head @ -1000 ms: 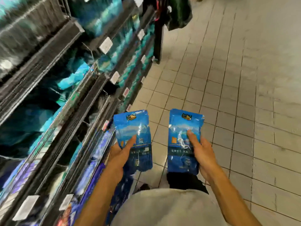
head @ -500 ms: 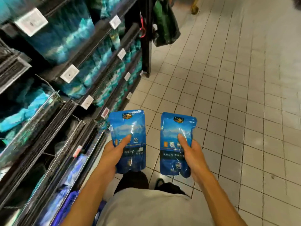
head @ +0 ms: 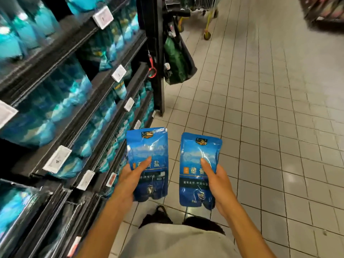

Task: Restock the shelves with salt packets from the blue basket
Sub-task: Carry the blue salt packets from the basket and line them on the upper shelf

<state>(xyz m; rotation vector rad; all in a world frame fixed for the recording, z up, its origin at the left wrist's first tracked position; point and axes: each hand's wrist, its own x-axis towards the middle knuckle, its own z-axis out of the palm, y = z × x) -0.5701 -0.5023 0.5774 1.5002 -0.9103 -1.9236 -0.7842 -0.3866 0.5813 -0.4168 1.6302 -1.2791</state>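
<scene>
My left hand (head: 130,178) grips a blue salt packet (head: 149,146) upright, thumb across its front. My right hand (head: 216,183) grips a second blue salt packet (head: 197,155) the same way, a little to the right. Both packets hang above the tiled floor in front of my body. The black shelves (head: 104,84) run along my left, filled with rows of blue and teal packets (head: 61,94). The blue basket is not in view.
White price tags (head: 119,73) line the shelf edges. A dark green bag (head: 176,62) hangs from the black shelf end post (head: 158,53). A trolley with yellow legs (head: 206,19) stands further down the aisle. Pale tiled floor (head: 270,118) stretches to the right.
My view has lifted and turned down the aisle, bringing upper shelves and the trolley into sight. Both hands keep holding their packets, side by side, in about the same pose.
</scene>
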